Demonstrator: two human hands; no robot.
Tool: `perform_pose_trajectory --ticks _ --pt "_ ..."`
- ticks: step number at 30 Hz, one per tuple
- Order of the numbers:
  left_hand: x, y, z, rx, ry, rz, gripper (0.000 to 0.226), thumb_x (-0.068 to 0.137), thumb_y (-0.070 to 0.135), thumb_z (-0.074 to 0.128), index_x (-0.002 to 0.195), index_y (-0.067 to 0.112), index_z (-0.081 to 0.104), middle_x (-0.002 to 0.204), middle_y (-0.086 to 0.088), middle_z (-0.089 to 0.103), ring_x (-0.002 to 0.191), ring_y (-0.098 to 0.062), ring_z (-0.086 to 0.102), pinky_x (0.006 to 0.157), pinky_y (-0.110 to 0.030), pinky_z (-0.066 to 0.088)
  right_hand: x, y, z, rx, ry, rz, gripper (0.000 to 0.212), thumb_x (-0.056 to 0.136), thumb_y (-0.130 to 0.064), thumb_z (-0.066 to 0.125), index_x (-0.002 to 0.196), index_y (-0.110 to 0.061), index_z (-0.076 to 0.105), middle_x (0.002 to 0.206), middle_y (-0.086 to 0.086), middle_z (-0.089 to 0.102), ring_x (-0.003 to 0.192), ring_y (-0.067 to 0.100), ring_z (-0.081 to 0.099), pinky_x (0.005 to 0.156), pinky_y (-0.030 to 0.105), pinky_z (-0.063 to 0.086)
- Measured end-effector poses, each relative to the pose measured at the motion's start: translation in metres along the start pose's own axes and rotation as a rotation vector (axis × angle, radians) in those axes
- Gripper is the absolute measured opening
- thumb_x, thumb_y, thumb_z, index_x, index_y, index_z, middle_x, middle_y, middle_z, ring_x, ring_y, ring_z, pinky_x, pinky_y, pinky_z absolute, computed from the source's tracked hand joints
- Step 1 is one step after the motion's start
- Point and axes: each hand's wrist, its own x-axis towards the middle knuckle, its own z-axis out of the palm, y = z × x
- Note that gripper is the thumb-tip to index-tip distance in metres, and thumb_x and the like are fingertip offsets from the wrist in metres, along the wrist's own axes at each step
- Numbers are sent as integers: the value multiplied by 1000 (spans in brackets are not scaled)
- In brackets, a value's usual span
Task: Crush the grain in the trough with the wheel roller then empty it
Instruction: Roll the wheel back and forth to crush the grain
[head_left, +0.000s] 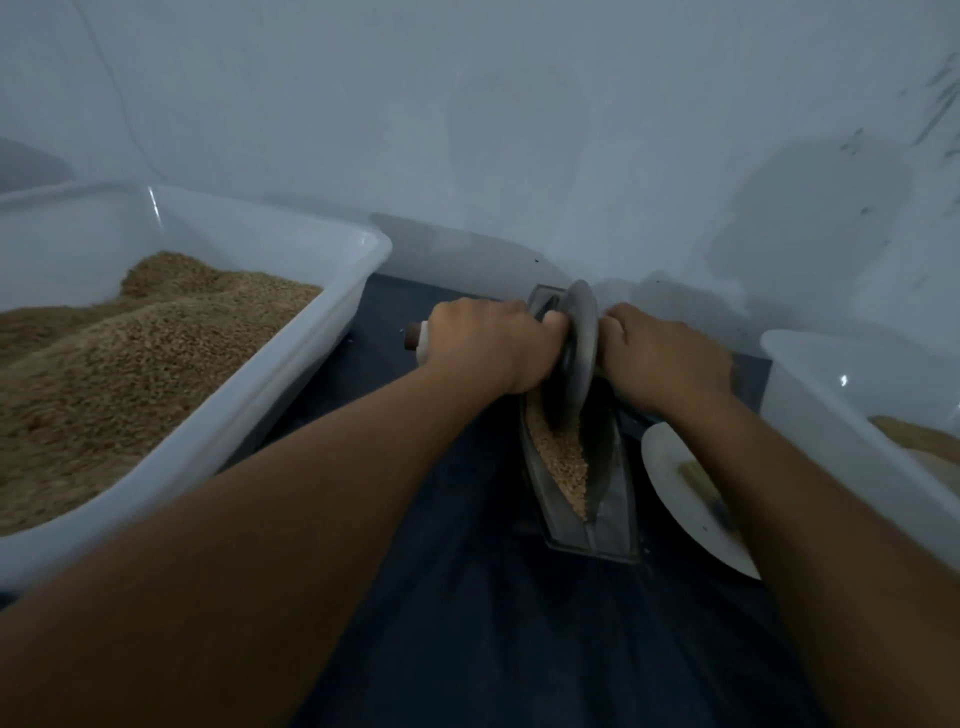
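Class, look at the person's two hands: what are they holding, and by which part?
Both hands, left hand and right hand, grip the wheel roller by its axle handle, one on each side of the disc.

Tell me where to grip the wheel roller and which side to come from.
Grip the wheel roller by its axle handle, one hand each side, coming down from above. The disc stands on edge in the narrow trough of grain, so only the crosswise handle is free; its end pokes out past the left hand. The right hand mirrors it.
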Motion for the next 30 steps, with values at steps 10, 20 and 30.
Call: perform_pose_trajectory --ticks 10,20,30 --pt "-48 3 -14 26 66 12 57 94 63 8 89 23 48 67 -2 41 69 -27 46 66 -40 36 -52 -3 -12 -47 150 -58 50 101 -51 19 96 -23 60 68 -3 50 61 21 39 60 32 29" --pt "-64 7 -17 101 80 67 65 96 60 9 114 18 56 105 -13 60 80 -28 51 71 -41 33 -79 -6 -24 -73 132 -24 55 102 -50 16 89 -24 63 59 -12 32 51 11 26 50 26 16" --pt "-30 12 -14 52 86 6 50 96 56 17 89 24 55 91 -9 60 73 -26 43 67 -38 32 -30 3 -3 53 -18 -16 51 101 -51 14 105 -26 57 105 10 66 83 28 52 71 37 33"
